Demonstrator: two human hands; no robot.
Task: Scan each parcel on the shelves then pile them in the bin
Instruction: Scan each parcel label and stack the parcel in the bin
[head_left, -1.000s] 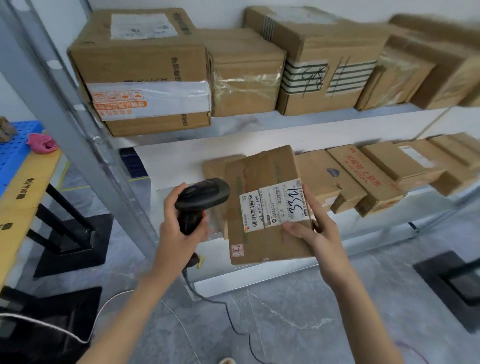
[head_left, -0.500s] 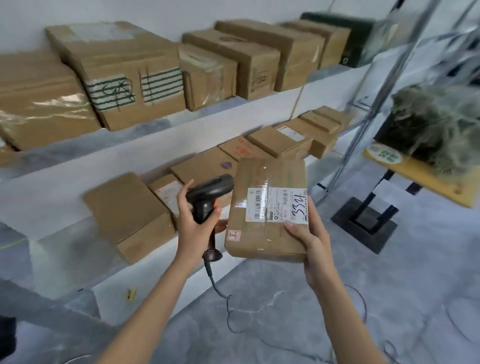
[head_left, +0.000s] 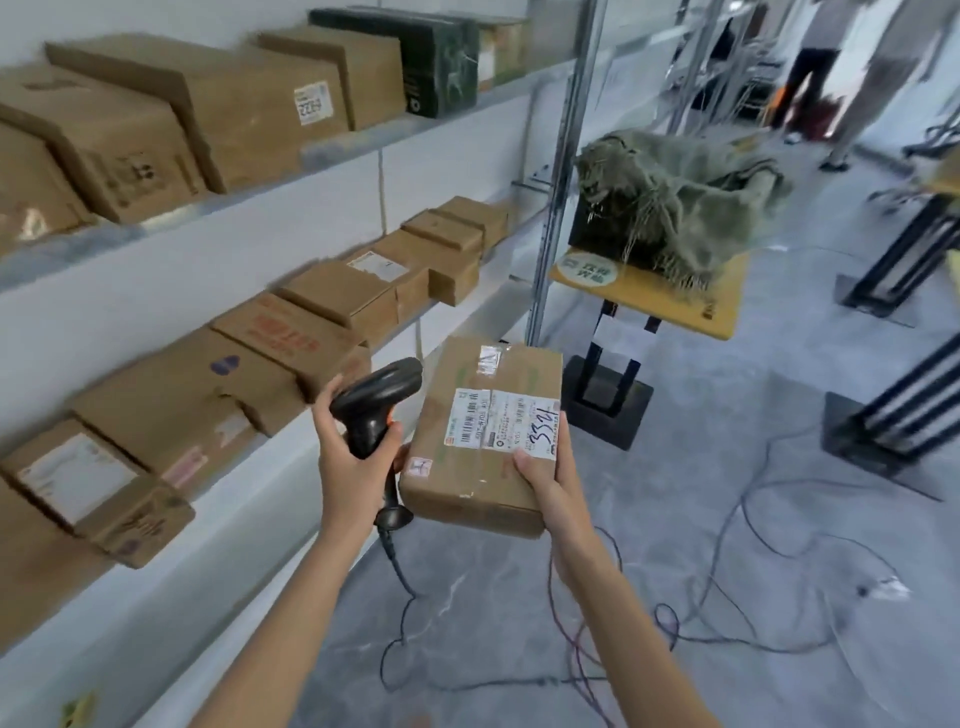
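Observation:
My left hand (head_left: 349, 457) grips the handle of a black corded barcode scanner (head_left: 379, 400). The scanner's head points right, toward a brown cardboard parcel (head_left: 483, 467). My right hand (head_left: 545, 478) holds that parcel by its near right corner, thumb on its white shipping label (head_left: 501, 423), which faces up and bears the handwritten number 3324. Parcel and scanner hang side by side over the floor in front of the lower shelf (head_left: 291, 457). No bin is in view.
Several cardboard parcels line the upper shelf (head_left: 332, 150) and the lower shelf on the left. A metal shelf post (head_left: 563, 171) stands ahead. Behind it a yellow-topped stand (head_left: 670, 301) carries a grey-green fringed bundle. Cables (head_left: 727, 582) trail over the grey floor. People stand far right.
The view has swung right along the shelves. Both hands keep their grip, and the parcel with the scanner has come away from the shelf over the floor.

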